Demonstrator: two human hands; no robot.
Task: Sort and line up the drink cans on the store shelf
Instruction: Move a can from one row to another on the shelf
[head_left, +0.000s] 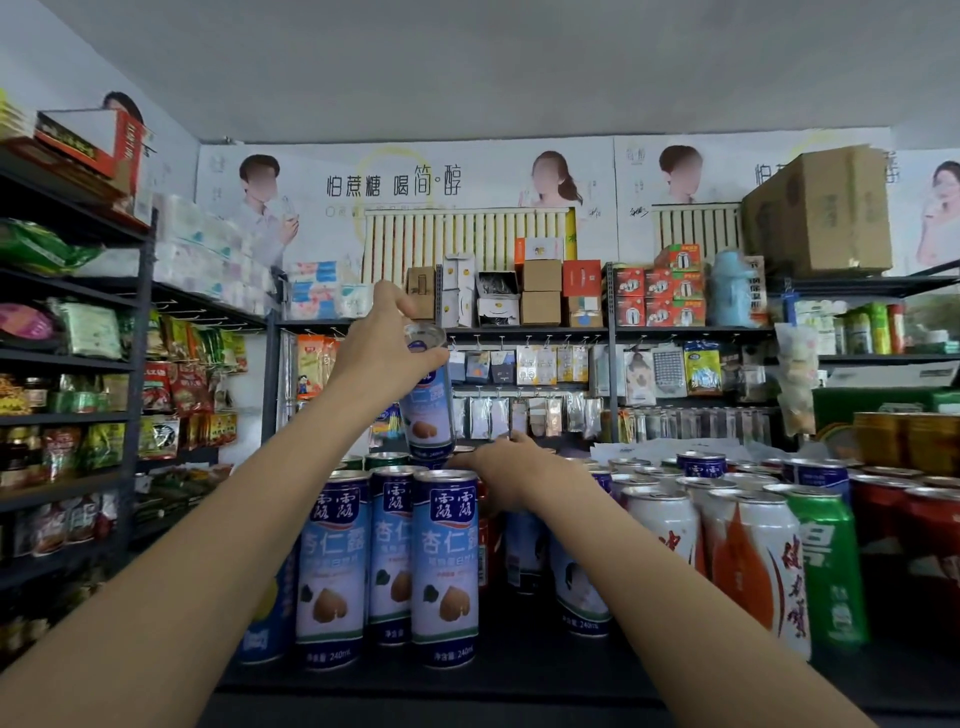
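1. Shelf: the dark front board at the bottom of the view, on which the drink cans stand; it is the landmark for all that follows.
2. Row of three blue cans: upright at the front of the shelf, left of its middle, side by side and touching, labels facing forward.
3. White and red cans: upright at the front of the shelf, to the right of the row, with a green can just beside them and red cans further right.
4. Right hand: reaches over the shelf behind the blue row, palm down, fingers extended and resting on can tops; whether it grips anything cannot be told.
5. More blue cans: upright deeper on the shelf, behind the white and red cans, only their tops and upper labels showing.
6. Left hand: raised above the back of the shelf, fingers and thumb curled round the top end of the held can.
7. Held can: blue, lifted clear above the cans behind the blue row, roughly upright and slightly tilted.
8. Wall racks: beyond the shelf, carrying small boxes and hanging packets.
9. Cardboard box: above and far right of the shelf, on the top rack.
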